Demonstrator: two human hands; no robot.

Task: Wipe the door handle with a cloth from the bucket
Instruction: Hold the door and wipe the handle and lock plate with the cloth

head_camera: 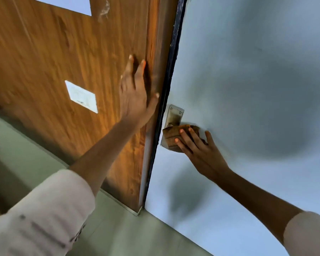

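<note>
A metal door handle plate point(174, 115) is screwed to the pale blue-grey door face near its edge. A brown cloth point(172, 136) covers the lower part of the plate and hides the lever. My right hand point(196, 148) presses this cloth against the handle, fingers spread over it. My left hand point(136, 91) lies flat with open fingers on the wood-grain door leaf point(63, 61), just left of the dark door edge point(171, 71). No bucket is in view.
A white label point(81, 96) is stuck on the wooden leaf, and a window cut-out point(66, 3) sits at the top. Greenish floor point(118, 228) runs below the doors. A metal strip point(135, 211) lines the wooden leaf's bottom corner.
</note>
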